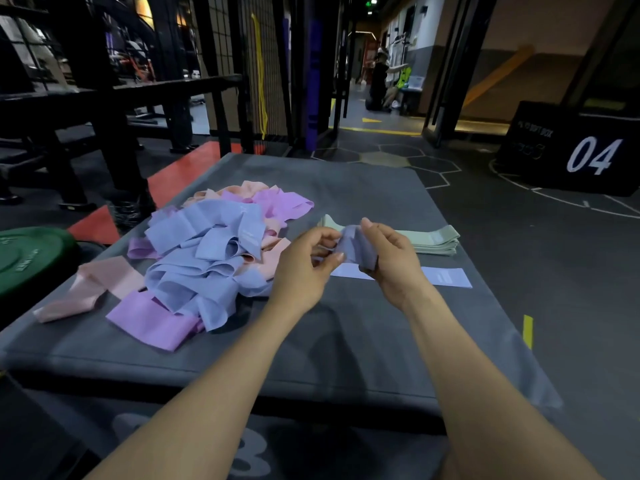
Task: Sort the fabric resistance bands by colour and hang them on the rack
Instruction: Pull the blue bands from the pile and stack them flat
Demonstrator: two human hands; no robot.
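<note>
Two bare hands work above a grey padded mat [346,188] that carries all the loose bands. At far left, off the mat, a green weight plate [24,258] lies flat on the floor. On the mat's left edge a pink band [90,285] lies stretched out, and just right of it a lilac band [152,323] lies at the near corner of the unsorted heap [214,251], a tangle of blue, lilac and peach bands covering the mat's left half. Right of the heap, the left hand [304,265] pinches one end of a blue band [356,247] between thumb and curled fingers. The right hand [391,258] grips the other side of that band, fingers curled round it, thumb up; the band is bunched between both hands, held above the mat. Directly below the hands a flat blue band [446,277] lies straight on the mat. Beyond it, toward the far right, a neat stack of green bands [436,239] rests on the mat. At far right, on the floor, stands a black box marked 04 [571,150].
</note>
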